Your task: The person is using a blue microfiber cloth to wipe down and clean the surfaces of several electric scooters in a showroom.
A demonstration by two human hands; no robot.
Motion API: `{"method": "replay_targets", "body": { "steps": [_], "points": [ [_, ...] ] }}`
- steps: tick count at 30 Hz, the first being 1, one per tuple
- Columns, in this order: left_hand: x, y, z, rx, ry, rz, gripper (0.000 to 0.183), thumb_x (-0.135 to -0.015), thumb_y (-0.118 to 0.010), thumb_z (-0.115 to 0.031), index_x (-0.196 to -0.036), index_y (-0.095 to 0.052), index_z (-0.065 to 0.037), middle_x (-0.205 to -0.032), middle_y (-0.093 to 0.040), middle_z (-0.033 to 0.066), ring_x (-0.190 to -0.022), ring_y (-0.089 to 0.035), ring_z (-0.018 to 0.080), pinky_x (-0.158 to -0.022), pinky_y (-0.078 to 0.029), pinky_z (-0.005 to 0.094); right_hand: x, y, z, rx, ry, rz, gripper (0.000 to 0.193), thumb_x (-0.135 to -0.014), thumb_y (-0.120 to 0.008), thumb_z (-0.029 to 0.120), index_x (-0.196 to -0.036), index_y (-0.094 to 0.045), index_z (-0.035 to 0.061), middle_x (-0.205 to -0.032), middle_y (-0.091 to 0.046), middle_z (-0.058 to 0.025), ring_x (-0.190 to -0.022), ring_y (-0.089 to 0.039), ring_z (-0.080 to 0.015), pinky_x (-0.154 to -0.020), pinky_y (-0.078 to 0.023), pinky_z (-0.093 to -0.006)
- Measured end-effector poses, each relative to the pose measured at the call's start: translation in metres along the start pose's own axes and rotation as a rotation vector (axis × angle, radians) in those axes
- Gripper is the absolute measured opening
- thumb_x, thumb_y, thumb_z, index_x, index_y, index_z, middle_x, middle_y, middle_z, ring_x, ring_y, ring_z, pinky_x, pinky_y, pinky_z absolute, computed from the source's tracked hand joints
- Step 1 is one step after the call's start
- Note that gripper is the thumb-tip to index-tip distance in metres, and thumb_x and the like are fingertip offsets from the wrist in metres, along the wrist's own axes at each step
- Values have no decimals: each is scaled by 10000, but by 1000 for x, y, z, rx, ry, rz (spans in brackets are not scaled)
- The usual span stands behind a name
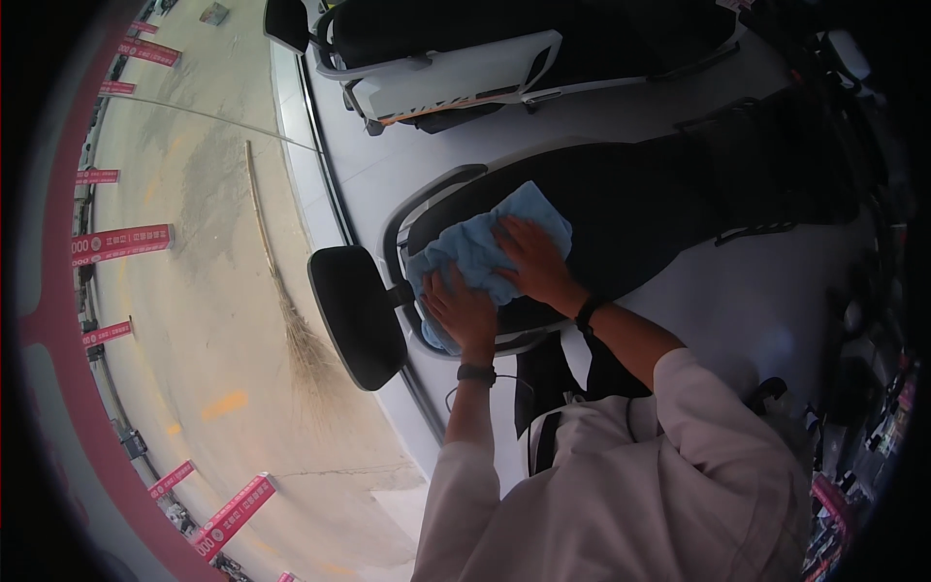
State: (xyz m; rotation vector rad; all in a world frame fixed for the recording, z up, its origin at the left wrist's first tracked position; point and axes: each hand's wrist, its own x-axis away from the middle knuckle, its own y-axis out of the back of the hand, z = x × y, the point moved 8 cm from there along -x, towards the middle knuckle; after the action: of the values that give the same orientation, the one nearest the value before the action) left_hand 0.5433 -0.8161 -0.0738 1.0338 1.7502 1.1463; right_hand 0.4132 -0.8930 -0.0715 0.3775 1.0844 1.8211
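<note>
A crumpled light-blue cloth [465, 244] lies across the rear part of a long black seat [621, 209], which looks like that of a scooter or electric bike. Pressed on the cloth near the seat's rear edge, my left hand [460, 306] has its fingers spread. My right hand [535, 264] rests farther right on the same cloth, fingers stretched out over it. A grey grab rail [396, 228] curves round the seat's rear end. Attached behind it is a black padded backrest [357, 315], just left of my left hand.
Another two-wheeler [446, 87] with white side panels stands beyond this one. A metal door track [325, 145] runs along the pale floor's left edge. Outside, a straw broom [291, 310] lies on the concrete. Pink signs [121, 242] line the far left.
</note>
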Motion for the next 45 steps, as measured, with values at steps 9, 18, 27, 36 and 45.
{"method": "replay_targets", "body": {
  "steps": [9,18,27,36,45],
  "points": [
    [-8,-25,-90,-11,-53,79,589,-796,-562,-270,-1345,-460,-86,-1373,-389,191,-1341,-311,381,-1090,-226,587,6,38,-90,-15,-43,-4,600,-813,-701,256,-1335,-467,74,-1393,-438,-136,-1335,-375,-293,-1120,-267,-463],
    [83,-98,-242,98,-350,287,635,-761,-687,-295,-1333,-472,-125,-1348,-428,147,-1331,-352,322,-1098,-221,580,154,114,-195,131,-240,60,572,-803,-681,98,-1321,-457,10,-1460,-354,-156,-1384,-296,-320,-1126,-257,-486],
    [102,-47,-145,-72,-204,202,530,-788,-604,-92,-1308,-501,-104,-1344,-452,123,-1316,-379,335,-1084,-270,575,140,61,-113,-137,-44,106,497,-787,-704,177,-1222,-546,-4,-1417,-413,-170,-1355,-341,-327,-1114,-293,-445],
    [7,-11,-49,-169,66,91,459,-866,-501,-52,-1315,-441,16,-1406,-391,215,-1314,-356,396,-1069,-316,501,5,22,-46,-233,152,-56,560,-774,-725,298,-1232,-544,31,-1396,-443,-156,-1324,-383,-297,-1126,-257,-420],
    [-62,-96,-201,-192,-242,234,480,-886,-547,-262,-1338,-470,-121,-1428,-408,137,-1352,-331,363,-1058,-248,632,-2,88,-212,110,-77,-239,488,-801,-691,323,-1173,-551,39,-1233,-555,-157,-1219,-482,-312,-1043,-354,-436]
  ]
}}
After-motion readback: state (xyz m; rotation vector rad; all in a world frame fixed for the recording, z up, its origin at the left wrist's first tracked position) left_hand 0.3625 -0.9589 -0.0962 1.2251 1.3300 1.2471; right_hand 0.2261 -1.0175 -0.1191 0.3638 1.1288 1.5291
